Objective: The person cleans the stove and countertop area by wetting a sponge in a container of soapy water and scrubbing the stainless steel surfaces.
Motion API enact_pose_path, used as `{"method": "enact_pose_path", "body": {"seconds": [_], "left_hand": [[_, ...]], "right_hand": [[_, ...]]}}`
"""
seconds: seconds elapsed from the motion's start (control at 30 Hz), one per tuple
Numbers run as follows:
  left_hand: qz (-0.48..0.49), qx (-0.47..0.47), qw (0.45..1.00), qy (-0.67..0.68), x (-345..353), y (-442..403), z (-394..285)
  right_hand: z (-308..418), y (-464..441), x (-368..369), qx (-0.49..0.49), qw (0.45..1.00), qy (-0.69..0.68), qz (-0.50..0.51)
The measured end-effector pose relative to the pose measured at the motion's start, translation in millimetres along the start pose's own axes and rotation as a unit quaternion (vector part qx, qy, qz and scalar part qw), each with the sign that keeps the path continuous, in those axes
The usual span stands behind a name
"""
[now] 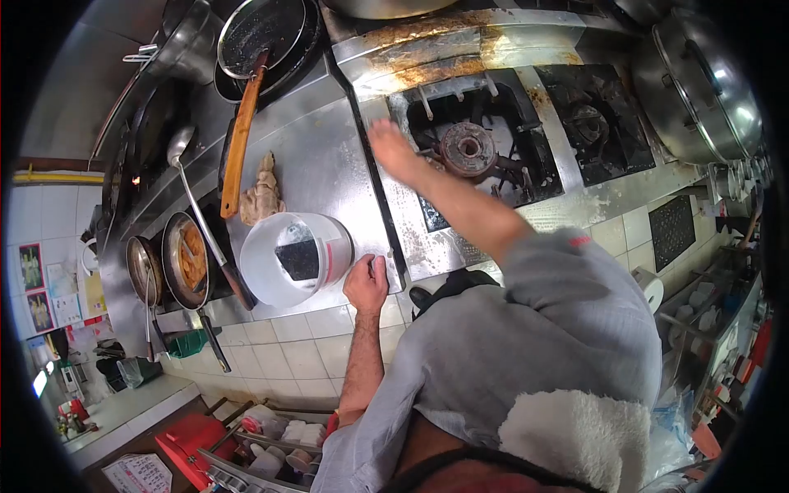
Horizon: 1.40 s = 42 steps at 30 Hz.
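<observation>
My left hand [366, 284] is curled into a fist at the front edge of the steel counter [325, 156], beside a white translucent bucket [283, 261]. Whether the fist holds anything is hidden. A dark rectangular patch shows inside the bucket. My right hand [393, 151] reaches over the left edge of the stove, slightly blurred, with its fingers stretched out and nothing visible in them. To the right of that hand is a gas burner [468, 149] in a black tray. A crumpled tan cloth [263, 197] lies behind the bucket.
A black pan [261, 37] with a wooden handle [242, 144] sits at the back. Left of the bucket are a long ladle [201, 209], a pan of orange-brown food [191, 259] and a smaller pan [145, 267]. A large steel pot [699, 90] stands far right.
</observation>
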<state>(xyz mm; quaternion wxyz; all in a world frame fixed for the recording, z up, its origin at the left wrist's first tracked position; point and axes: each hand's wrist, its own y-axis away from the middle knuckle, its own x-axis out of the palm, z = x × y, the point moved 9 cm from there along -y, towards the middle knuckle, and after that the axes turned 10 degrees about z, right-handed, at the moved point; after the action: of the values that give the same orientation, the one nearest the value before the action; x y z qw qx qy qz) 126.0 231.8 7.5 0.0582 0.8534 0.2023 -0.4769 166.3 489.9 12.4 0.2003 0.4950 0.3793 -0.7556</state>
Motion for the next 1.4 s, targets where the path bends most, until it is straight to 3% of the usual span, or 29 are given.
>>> {"method": "enact_pose_path", "body": {"seconds": [0.07, 0.13, 0.2, 0.3, 0.37, 0.43, 0.47, 0.53, 0.67, 0.73, 0.77, 0.87, 0.93, 1.03, 1.23, 1.4], "left_hand": [[-0.004, 0.001, 1.0, 0.008, -1.5, -1.5, -0.3], [-0.005, 0.006, 1.0, -0.002, -1.3, -1.2, -1.1], [-0.003, -0.001, 1.0, -0.001, -1.5, 0.5, 0.4], [-0.003, -0.005, 1.0, 0.004, 0.1, -2.0, -3.3], [0.0, -0.008, 1.0, 0.002, -2.0, 0.4, -2.8], [-0.012, 0.003, 1.0, 0.007, -3.4, -1.0, -4.2], [-0.014, 0.0, 1.0, 0.009, -2.9, -2.9, -3.2], [-0.007, 0.005, 1.0, -0.005, -1.7, -1.9, -2.4], [-0.003, 0.0, 1.0, -0.007, 0.1, -1.3, -2.9], [-0.005, -0.002, 1.0, -0.003, -1.5, -1.1, -2.2], [-0.005, 0.001, 1.0, -0.003, -2.5, -0.8, -2.8], [0.0, -0.011, 1.0, 0.008, -1.5, -2.5, 0.1], [-0.01, 0.017, 1.0, -0.013, -2.8, -2.0, -3.1], [-0.004, 0.015, 1.0, -0.012, -1.6, -1.5, -2.9], [-0.012, 0.021, 1.0, -0.016, -1.8, -1.0, -1.7], [-0.007, 0.014, 1.0, -0.012, -2.8, -0.9, -2.4]], "right_hand": [[32.5, 48.6, 1.3, -0.05, 0.997, -0.051, 0.035], [46.8, 70.3, -20.1, -0.052, 0.997, -0.04, -0.039], [21.6, 27.9, -7.3, -0.044, 0.997, -0.048, -0.039], [-17.2, -40.4, 17.8, 0.028, 0.998, -0.041, 0.044], [-18.0, -33.0, 29.5, 0.059, 0.992, -0.065, 0.091], [18.4, 20.0, -0.3, -0.006, 1.0, -0.015, -0.011], [30.0, 40.4, 12.2, 0.001, 0.998, -0.04, 0.044], [37.9, 50.3, -0.4, -0.023, 0.999, -0.032, 0.011], [-7.2, -26.8, 9.1, -0.012, 0.996, -0.078, 0.043], [-13.0, -37.3, 10.0, 0.046, 0.997, -0.043, 0.042], [6.0, -4.6, -12.8, -0.026, 0.997, 0.009, -0.076], [43.6, 57.0, -25.0, -0.027, 0.995, 0.039, -0.088], [25.1, 36.0, 0.2, -0.013, 0.994, -0.088, 0.056], [-20.4, -29.0, 8.1, 0.023, 0.996, -0.067, 0.05], [24.8, 35.6, 4.0, 0.0, 0.996, -0.042, 0.082], [-2.9, -21.9, 9.4, -0.034, 0.998, -0.049, 0.019]]}}
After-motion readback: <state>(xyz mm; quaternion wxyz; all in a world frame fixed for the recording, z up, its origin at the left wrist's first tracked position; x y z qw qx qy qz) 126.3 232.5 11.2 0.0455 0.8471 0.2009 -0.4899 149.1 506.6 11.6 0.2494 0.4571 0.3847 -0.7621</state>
